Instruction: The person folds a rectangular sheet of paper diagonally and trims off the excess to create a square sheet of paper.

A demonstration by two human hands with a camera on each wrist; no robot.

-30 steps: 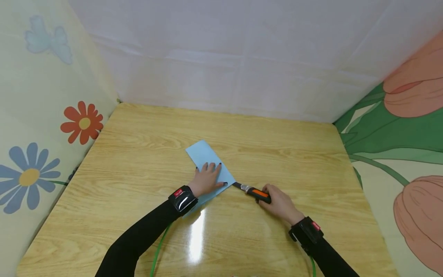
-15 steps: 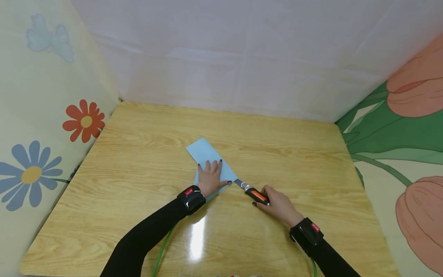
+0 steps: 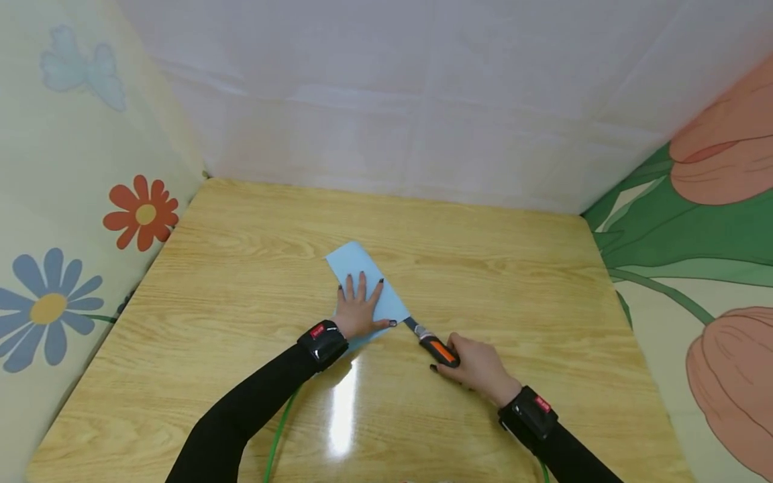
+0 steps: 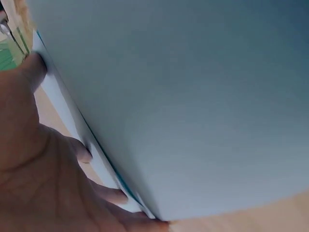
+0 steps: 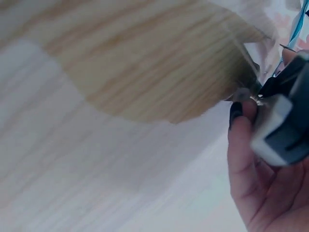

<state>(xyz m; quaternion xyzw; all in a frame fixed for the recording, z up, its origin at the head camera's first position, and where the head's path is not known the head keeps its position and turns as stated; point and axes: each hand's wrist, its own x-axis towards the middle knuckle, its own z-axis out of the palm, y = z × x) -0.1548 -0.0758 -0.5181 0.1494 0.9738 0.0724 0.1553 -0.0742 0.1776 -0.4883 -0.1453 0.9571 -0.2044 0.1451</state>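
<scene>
A folded sheet of light blue paper lies slantwise on the wooden table. My left hand rests on it with straight, spread fingers, the thumb near the right corner. In the left wrist view a large flap of the paper fills most of the picture, beside the hand. My right hand grips a black and orange utility knife. Its blade meets the paper's right corner, at the fold; whether the tip is inside the fold is hidden. In the right wrist view fingers curl round the knife's grip.
The wooden table extends around both hands. A white cloth hangs behind its far edge, and flower-printed cloths stand along the sides. Green cords trail from both wrist bands.
My right hand has drawn the knife slightly towards me and to the left, and the knife now lies at a steeper angle. The left hand's fingers are spread wider on the paper.
</scene>
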